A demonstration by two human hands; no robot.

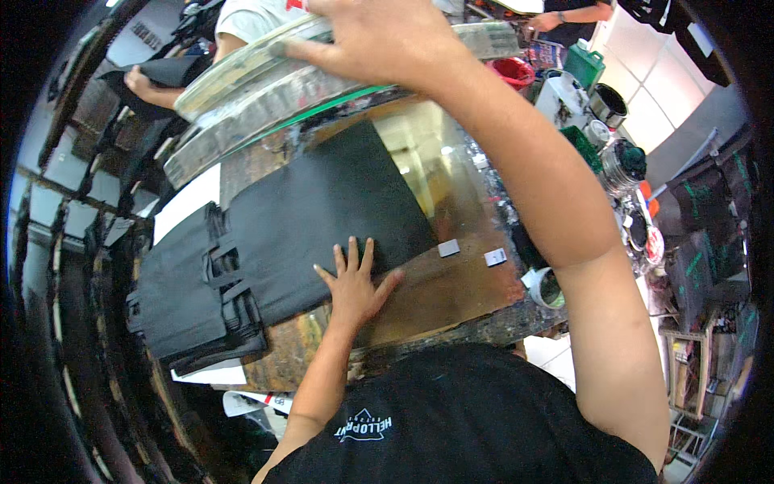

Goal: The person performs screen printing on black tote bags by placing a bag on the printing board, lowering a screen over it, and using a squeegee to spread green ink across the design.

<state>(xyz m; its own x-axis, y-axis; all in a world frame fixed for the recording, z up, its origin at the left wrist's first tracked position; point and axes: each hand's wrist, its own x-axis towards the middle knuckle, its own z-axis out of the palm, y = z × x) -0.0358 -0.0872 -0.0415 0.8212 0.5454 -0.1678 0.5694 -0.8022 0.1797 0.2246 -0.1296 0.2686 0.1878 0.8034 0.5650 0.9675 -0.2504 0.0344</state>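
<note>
My left hand [355, 290] lies flat with spread fingers on the near edge of a black fabric bag [322, 194]. That bag is spread out on the worktable [298, 347], its far right end over a shiny brownish sheet [435, 302]. Above the table's far side, my right hand [387, 40] grips the edge of a tilted, paint-stained screen printing frame [250, 77]; its fingertips are partly cut off by the upper picture edge. A stack of folded black bags with handles [181, 286] sits at the left end.
Across the table a person in white holds black fabric [161, 73]; another person's hand [548, 20] shows at the far right. Two small pale tabs [495, 257] mark the sheet. Cans [609, 105], a green jug [584, 64] and a red bucket [512, 73] stand right. Dark racks [89, 315] line the left.
</note>
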